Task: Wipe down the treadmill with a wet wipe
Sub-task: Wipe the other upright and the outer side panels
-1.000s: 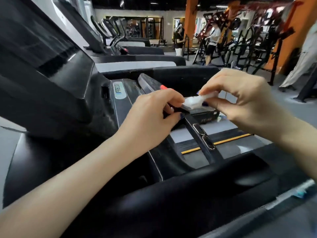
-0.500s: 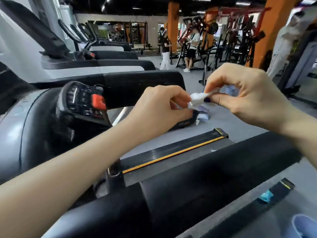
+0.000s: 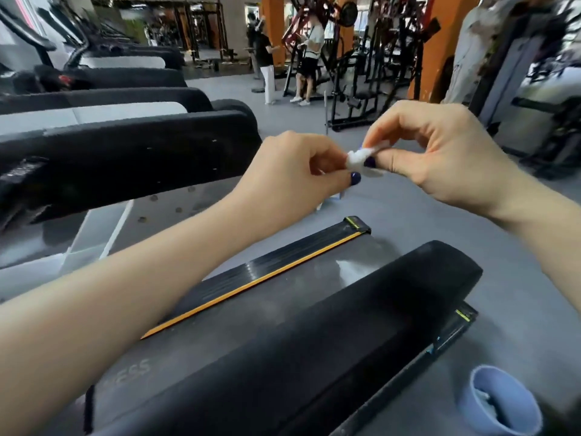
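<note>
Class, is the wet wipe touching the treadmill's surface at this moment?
No: both the left hand and right hand pinch the wet wipe in mid-air above the treadmill.

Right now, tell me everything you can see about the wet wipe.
The wet wipe is a small white wad, crumpled and still bunched rather than spread out. It is held in the air between both hands: the left hand and the right hand each pinch it, above the treadmill, touching nothing else.

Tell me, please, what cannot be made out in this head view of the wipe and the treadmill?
- Wet wipe: bunched between the left hand and right hand; fingers hide its extent.
- Treadmill belt lettering: cut off by the black handrail.
- Blue cup: cropped by the bottom edge, contents blurred.
- Background people: small, blurred.
</note>
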The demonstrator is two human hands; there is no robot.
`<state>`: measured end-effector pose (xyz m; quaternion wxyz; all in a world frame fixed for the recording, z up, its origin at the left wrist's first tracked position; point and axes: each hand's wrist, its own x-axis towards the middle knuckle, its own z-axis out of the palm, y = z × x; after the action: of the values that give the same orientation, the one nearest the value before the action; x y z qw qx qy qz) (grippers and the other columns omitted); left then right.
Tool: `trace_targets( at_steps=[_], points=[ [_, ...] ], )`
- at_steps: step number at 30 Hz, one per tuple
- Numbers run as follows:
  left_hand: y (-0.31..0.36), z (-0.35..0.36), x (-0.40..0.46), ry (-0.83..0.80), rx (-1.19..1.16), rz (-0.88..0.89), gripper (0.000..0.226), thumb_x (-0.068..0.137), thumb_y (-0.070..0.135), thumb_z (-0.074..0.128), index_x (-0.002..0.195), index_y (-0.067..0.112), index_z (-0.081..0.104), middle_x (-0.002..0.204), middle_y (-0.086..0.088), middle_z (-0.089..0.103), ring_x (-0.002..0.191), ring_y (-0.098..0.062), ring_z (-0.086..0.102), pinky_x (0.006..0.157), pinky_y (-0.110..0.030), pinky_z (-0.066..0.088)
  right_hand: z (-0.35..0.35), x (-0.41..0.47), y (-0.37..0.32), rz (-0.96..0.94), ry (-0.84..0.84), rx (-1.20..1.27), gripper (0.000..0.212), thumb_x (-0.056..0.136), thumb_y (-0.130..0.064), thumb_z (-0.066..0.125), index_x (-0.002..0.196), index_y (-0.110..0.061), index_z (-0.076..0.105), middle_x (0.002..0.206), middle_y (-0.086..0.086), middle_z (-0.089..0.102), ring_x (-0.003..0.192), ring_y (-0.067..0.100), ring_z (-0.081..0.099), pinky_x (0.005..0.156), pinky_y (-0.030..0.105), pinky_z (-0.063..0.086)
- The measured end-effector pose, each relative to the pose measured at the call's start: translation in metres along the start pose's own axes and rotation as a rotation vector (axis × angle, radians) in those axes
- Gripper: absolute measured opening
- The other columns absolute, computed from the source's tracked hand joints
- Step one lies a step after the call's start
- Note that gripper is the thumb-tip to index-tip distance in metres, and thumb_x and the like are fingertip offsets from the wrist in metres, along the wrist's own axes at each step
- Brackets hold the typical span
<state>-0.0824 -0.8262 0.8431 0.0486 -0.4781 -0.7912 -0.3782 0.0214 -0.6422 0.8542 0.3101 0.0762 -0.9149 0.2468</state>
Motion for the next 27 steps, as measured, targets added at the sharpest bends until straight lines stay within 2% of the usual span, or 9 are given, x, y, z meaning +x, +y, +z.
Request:
trace_targets(
  at_steps=[5,8,12,14,18,23,27],
  points=[
    [0.009,0.053,0.049,-0.034,-0.042,-0.009,0.016,0.088,0.039,0.076,0.097,0.026,0.076,0.074,0.019,0.066,0.070,0.003,0.059,0.066,-0.010,0.043,-0.028,-0.003,0.058,0.087,-0.004,-0.001,0.020,0.086,-0.005,0.076,0.095,-0.022,0.070,0.089,-0.014,0.069,0.089,0.006,0.066,0.089,0.032,0.053],
    [0.012,0.080,0.078,-0.027,-0.038,-0.039,0.017,0.088,0.038,0.076,0.097,0.024,0.077,0.076,0.015,0.068,0.070,-0.002,0.060,0.064,-0.011,0.042,-0.040,0.001,0.100,0.094,-0.018,0.029,0.018,0.086,-0.004,0.075,0.095,-0.019,0.071,0.090,-0.011,0.071,0.087,0.007,0.066,0.088,0.031,0.053],
    [0.011,0.121,0.110,-0.036,0.009,-0.136,0.014,0.088,0.035,0.076,0.089,0.021,0.075,0.079,0.002,0.071,0.074,-0.014,0.060,0.070,-0.027,0.047,-0.044,0.011,0.163,0.030,-0.128,0.085,0.010,0.087,-0.007,0.075,0.094,-0.013,0.072,0.088,-0.008,0.070,0.083,0.007,0.064,0.082,0.025,0.051],
    [0.012,0.145,0.124,-0.040,0.034,-0.190,0.012,0.087,0.033,0.076,0.086,0.022,0.074,0.078,0.002,0.071,0.075,-0.014,0.060,0.071,-0.028,0.047,-0.045,0.016,0.197,-0.020,-0.202,0.116,0.007,0.087,-0.010,0.075,0.093,-0.013,0.072,0.086,-0.006,0.070,0.082,0.007,0.063,0.079,0.022,0.048],
    [0.024,0.189,0.158,-0.025,0.024,-0.332,0.008,0.083,0.033,0.076,0.082,0.027,0.071,0.080,0.006,0.072,0.076,-0.012,0.063,0.072,-0.025,0.049,-0.059,0.023,0.264,-0.073,-0.320,0.194,0.006,0.087,-0.011,0.076,0.091,-0.013,0.072,0.085,0.002,0.071,0.078,0.013,0.063,0.075,0.027,0.049],
    [0.037,0.229,0.194,0.010,0.056,-0.476,0.011,0.081,0.033,0.075,0.076,0.029,0.066,0.072,0.014,0.070,0.066,-0.006,0.059,0.058,-0.013,0.042,-0.074,0.034,0.327,-0.113,-0.395,0.230,0.006,0.085,-0.019,0.076,0.089,-0.016,0.072,0.081,0.000,0.070,0.075,0.016,0.062,0.072,0.032,0.048],
    [0.039,0.247,0.203,0.047,0.091,-0.561,0.014,0.081,0.031,0.077,0.074,0.028,0.064,0.071,0.016,0.068,0.061,-0.001,0.055,0.056,-0.012,0.041,-0.069,0.038,0.351,-0.107,-0.448,0.290,0.006,0.088,-0.019,0.076,0.086,-0.019,0.070,0.076,-0.001,0.068,0.072,0.016,0.059,0.062,0.019,0.042]
  ],
)
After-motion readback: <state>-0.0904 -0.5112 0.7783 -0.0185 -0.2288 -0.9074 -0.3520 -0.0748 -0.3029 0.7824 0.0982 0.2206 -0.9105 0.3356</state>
